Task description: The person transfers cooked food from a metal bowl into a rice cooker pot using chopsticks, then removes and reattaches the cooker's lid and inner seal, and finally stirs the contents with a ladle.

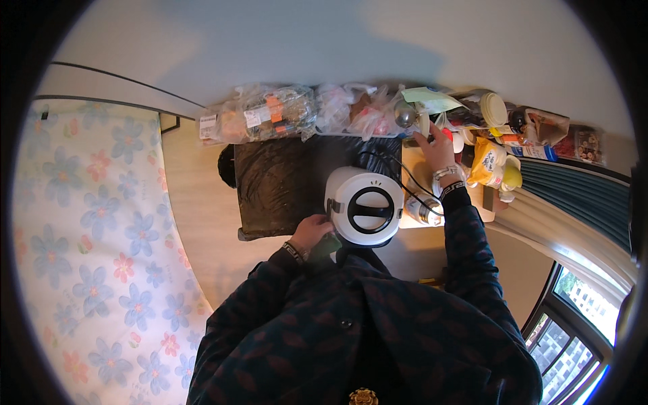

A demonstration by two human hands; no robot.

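A white appliance with a black-ringed round lid handle [372,210] stands near the front edge of a dark-covered table. Beside its left side is my left hand [313,233], with a green thing [326,246] just below the fingers; whether the hand holds it is unclear. My right hand [437,149] reaches to the crowded back right, its fingers around or against a pale upright object [423,121], partly hidden. A shiny metal ball-shaped thing [404,113] is left of that object, under a pale green packet [433,99]. Black cords [412,177] run between the appliance and my right forearm.
Bagged goods [278,114] and a white tray with plastic bags [354,134] line the wall. A jar [424,210] stands right of the appliance. Farther right are a yellow packet [487,162], a lidded container [493,110] and bottles. A floral cover [111,243] lies at left.
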